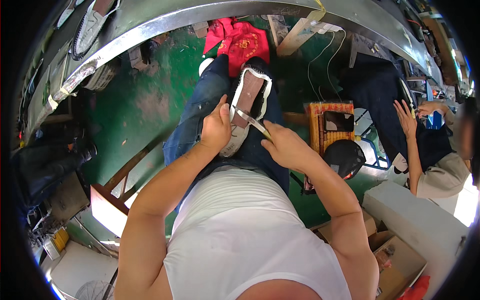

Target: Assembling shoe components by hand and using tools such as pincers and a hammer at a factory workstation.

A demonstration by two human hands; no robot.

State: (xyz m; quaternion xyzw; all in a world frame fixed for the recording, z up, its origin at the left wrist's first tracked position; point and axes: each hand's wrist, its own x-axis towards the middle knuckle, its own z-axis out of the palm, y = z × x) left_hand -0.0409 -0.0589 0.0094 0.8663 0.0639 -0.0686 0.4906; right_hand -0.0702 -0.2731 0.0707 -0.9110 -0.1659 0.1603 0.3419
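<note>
A shoe (pixel 247 95) lies across my lap with its bottom facing up, toe end away from me. Its bottom is brown, ringed by a ragged white edge. My left hand (pixel 217 126) grips the shoe's left side, the thumb along the edge and the other fingers partly hidden. In my right hand (pixel 286 146) is a hand tool with a curved metal head (pixel 250 120) and a yellowish handle, mostly covered by my fingers. The metal end touches or hovers just over the brown bottom; I cannot tell which.
A metal-edged bench (pixel 200 14) curves across the far side, with another shoe (pixel 90 31) at its left. Red cloth (pixel 245 42) lies beyond my knees. A bamboo seat (pixel 316 125) holds a phone (pixel 339 121), right. A co-worker's hand (pixel 406 117) rests farther right.
</note>
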